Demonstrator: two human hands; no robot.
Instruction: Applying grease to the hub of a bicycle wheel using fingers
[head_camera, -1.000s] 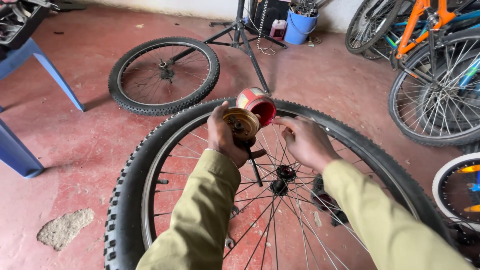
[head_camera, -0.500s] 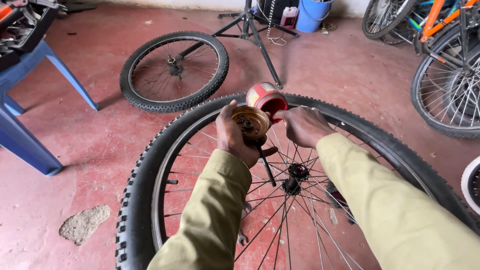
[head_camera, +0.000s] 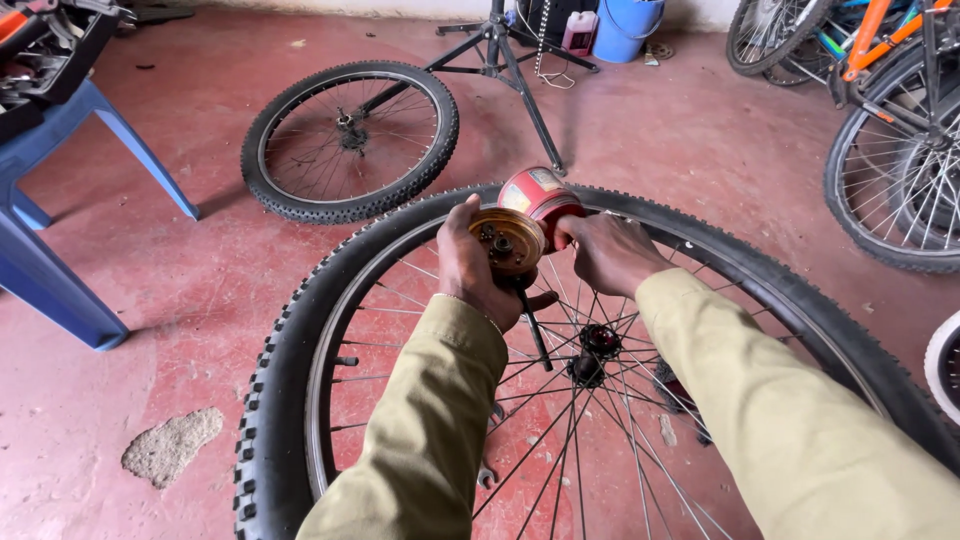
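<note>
Left hand grips open grease tin lid plus thin tool; right hand closed around red tin, above wheel hub. Best kept level, steady, clear of spokes.

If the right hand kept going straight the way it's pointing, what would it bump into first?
The right hand points left toward the red tin and already seems to touch it, so the tin comes first; just past it is the left hand.

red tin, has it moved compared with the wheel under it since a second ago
Cannot tell for sure. The head camera itself shifted. The red tin sits over the far tyre of the near wheel as before, held at the left hand and right hand.
</note>
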